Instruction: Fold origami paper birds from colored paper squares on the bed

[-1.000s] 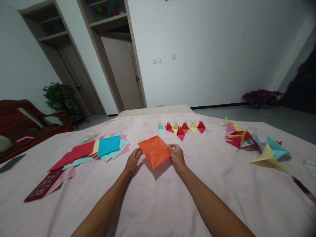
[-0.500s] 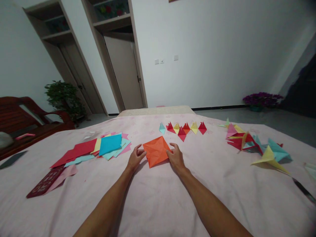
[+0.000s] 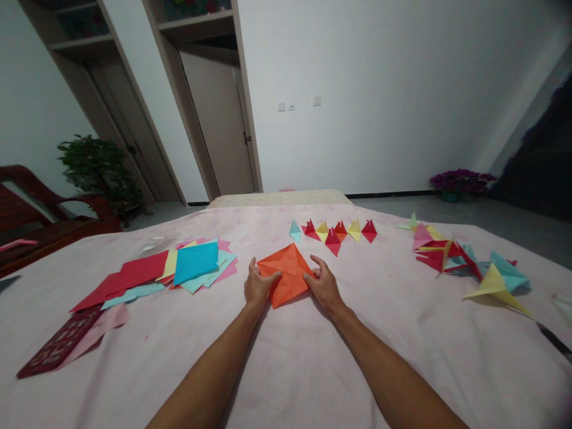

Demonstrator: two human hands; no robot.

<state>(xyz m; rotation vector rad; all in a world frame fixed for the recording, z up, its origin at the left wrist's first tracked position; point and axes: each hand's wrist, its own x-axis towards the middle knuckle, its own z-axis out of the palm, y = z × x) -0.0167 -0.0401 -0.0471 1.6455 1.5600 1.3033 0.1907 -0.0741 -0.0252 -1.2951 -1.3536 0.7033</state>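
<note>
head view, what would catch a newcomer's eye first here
Probably the bright orange paper, creased and held between the left hand and right hand at the middle of the pink cloth. Next, the small cluster of folded paper birds just beyond it, in red, yellow and pale blue, and the vivid blue sheet on the paper pile to the left.

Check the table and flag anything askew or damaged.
No clear damage shows. The larger folded papers on the right lie in a jumble, overlapping, while small folded figures stand in a row; one red figure sits nearer the person, out of line. The orange sheet is creased, probably from folding.
</note>
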